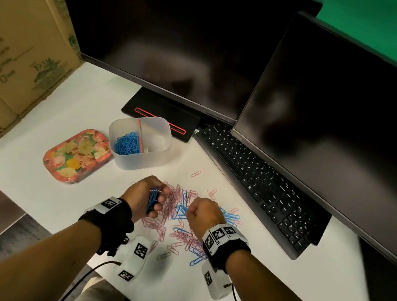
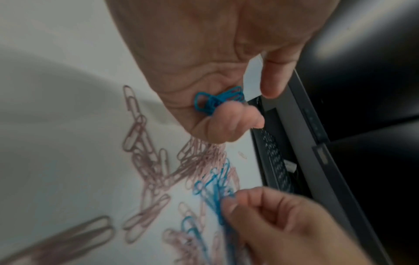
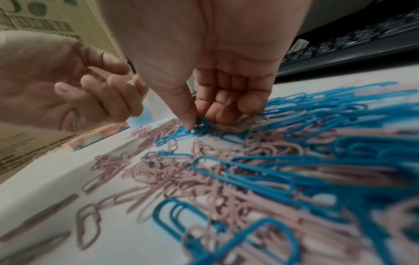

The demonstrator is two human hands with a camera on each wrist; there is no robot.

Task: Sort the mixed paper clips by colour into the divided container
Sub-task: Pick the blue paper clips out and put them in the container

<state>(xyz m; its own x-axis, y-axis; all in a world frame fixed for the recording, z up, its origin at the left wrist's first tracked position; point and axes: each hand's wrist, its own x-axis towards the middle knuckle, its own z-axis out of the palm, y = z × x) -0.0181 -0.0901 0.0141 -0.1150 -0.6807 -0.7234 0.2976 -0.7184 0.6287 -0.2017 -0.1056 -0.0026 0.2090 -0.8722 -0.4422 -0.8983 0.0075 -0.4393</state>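
Note:
Pink and blue paper clips (image 1: 180,216) lie mixed in a loose pile on the white table (image 1: 67,106). My left hand (image 1: 156,200) hovers at the pile's left edge and grips a bundle of blue clips (image 2: 217,100) in curled fingers. To the right, my right hand (image 1: 202,213) is down on the pile; thumb and fingertips (image 3: 190,118) pinch blue clips (image 3: 179,134) that lie there. Beyond the pile stands the translucent divided container (image 1: 161,128), with a heap of blue clips (image 1: 127,143) in its left compartment.
A floral tin lid (image 1: 77,155) lies left of the container. A black keyboard (image 1: 261,180) and two dark monitors (image 1: 338,148) border the pile on the right and behind. A cardboard box (image 1: 13,38) stands along the left. A few stray pink clips (image 1: 196,173) lie near the keyboard.

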